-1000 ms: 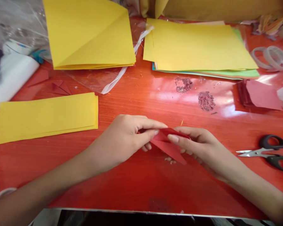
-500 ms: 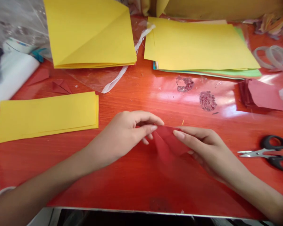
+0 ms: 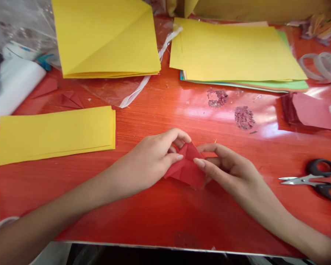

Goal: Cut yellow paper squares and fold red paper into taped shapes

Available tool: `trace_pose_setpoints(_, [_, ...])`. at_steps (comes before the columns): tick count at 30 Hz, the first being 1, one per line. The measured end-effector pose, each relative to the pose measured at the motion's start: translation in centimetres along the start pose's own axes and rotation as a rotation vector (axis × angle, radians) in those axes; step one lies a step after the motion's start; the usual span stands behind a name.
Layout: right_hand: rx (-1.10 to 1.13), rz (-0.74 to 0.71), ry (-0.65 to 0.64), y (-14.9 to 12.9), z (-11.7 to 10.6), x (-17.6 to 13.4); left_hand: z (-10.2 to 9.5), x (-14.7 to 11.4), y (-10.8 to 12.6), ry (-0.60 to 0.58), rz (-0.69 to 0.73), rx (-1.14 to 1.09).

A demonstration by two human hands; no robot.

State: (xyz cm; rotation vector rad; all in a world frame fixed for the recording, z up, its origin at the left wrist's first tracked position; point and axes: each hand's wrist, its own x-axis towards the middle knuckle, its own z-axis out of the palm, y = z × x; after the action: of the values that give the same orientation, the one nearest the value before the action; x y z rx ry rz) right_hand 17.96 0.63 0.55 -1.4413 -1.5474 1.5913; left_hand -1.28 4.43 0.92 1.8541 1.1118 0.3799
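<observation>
While the left hand [image 3: 151, 155] pinches one side of a folded red paper [image 3: 188, 170] between thumb and fingers, the right hand [image 3: 234, 171] grips its other side, the paper over the table's [image 3: 143, 217] near half. Scissors [image 3: 306, 180] lie to the right, yellow strips [image 3: 55, 130] to the left. Beyond sit a red stack [image 3: 314, 110] at right and, farther off, two yellow piles [image 3: 237, 51].

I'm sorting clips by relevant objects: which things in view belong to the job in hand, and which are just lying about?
In the job:
creased red paper, held by left hand and right hand;
probably also folded red pieces and small red stack.

Lying about, it seems:
scissors;
yellow strips;
folded yellow sheets;
coloured paper stack;
clear rings;
white roll.
</observation>
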Motion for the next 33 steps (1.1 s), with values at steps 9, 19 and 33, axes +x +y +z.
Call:
trace_pose_setpoints(9, [-0.971,-0.736,0.1,2.4,-2.3,0.9,-0.3,1.0,-2.5,0.074,0.458,0.483])
trace_pose_setpoints(19, [-1.05,-0.76,0.122,2.4,-0.8,1.1,-1.0,-0.8,-0.1,-0.095,0.39,0.751])
trace_pose_setpoints(33, [-0.78,-0.598,0.061,1.7,-0.9,1.5,0.2,-1.5,0.0,0.064,0.556,1.028])
